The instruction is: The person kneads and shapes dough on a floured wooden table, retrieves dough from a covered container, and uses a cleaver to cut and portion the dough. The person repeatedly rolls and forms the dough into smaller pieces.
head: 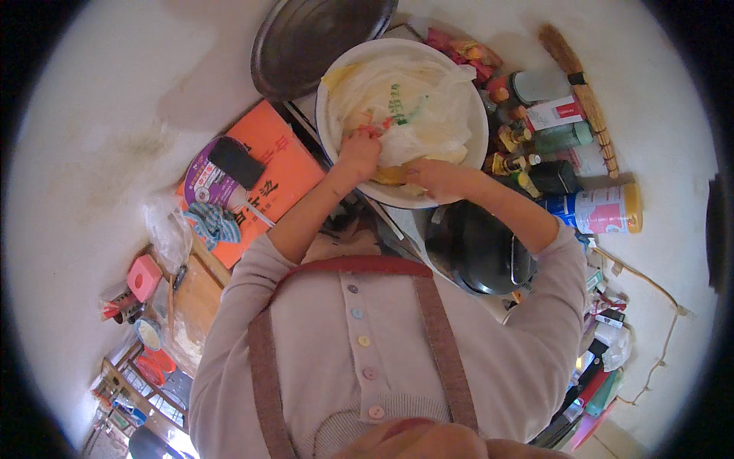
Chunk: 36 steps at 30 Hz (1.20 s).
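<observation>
A wide white enamel basin stands before me, with a thin translucent plastic bag bearing green and red print spread inside it. My left hand grips the bag near its red print, fingers curled into the film. Over the basin's near rim, my right hand has its fingertips at a yellow piece by the bag's edge; whether they pinch it or only touch it is unclear. Another yellow patch shows at the basin's upper left. What lies beneath the bag is hard to make out.
A large dark round lid leans behind the basin. Bottles and jars crowd the right, with a straw brush beyond. A black lidded pot sits below my right forearm. An orange box and a crocheted cloth lie left.
</observation>
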Available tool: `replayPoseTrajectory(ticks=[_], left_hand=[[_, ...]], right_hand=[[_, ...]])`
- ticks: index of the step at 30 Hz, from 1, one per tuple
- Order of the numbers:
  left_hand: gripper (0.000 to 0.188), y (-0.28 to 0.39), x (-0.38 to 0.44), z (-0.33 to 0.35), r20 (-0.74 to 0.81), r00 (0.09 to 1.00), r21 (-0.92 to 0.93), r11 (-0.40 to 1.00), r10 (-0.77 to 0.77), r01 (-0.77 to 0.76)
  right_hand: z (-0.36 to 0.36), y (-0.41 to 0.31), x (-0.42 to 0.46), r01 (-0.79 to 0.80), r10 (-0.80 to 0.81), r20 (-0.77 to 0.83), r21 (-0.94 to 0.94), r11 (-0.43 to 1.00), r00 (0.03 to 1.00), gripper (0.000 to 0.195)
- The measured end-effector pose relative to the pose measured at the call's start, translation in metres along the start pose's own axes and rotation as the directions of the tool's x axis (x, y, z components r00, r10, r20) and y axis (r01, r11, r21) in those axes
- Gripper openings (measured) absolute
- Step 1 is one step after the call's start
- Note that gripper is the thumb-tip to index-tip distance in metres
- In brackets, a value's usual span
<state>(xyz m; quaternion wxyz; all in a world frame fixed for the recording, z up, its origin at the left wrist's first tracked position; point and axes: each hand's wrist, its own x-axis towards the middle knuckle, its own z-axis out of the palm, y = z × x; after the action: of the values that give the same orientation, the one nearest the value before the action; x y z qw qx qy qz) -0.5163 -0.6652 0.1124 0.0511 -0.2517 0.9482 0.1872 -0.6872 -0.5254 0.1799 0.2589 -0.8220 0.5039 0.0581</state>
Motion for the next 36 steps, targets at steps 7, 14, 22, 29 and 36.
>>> replayPoseTrajectory(ticks=[7,14,22,29,36], left_hand=[[0.028,-0.003,0.002,0.006,-0.024,1.000,0.002,1.000,0.006,-0.006],[0.029,-0.005,0.003,0.014,-0.098,0.995,-0.035,0.999,0.026,-0.030],[0.035,-0.001,-0.002,0.004,0.012,1.000,0.019,1.000,0.002,-0.002],[0.028,0.002,-0.005,-0.022,0.103,0.994,-0.155,0.987,-0.026,0.041],[0.050,-0.005,0.004,-0.007,0.086,0.996,-0.108,0.994,-0.026,0.035]], right_hand=[[0.029,0.010,0.036,0.205,-0.118,0.242,-0.374,0.905,0.963,0.013],[0.030,0.019,0.034,0.224,-0.205,0.111,-0.203,0.953,0.972,0.010],[-0.037,0.026,-0.029,0.012,-0.012,-0.001,-0.101,0.995,1.000,0.029],[-0.047,0.024,-0.071,-0.402,0.417,-0.062,0.176,0.899,0.907,0.028],[0.008,-0.009,-0.005,-0.273,0.211,-0.179,-0.500,0.822,0.961,0.033]])
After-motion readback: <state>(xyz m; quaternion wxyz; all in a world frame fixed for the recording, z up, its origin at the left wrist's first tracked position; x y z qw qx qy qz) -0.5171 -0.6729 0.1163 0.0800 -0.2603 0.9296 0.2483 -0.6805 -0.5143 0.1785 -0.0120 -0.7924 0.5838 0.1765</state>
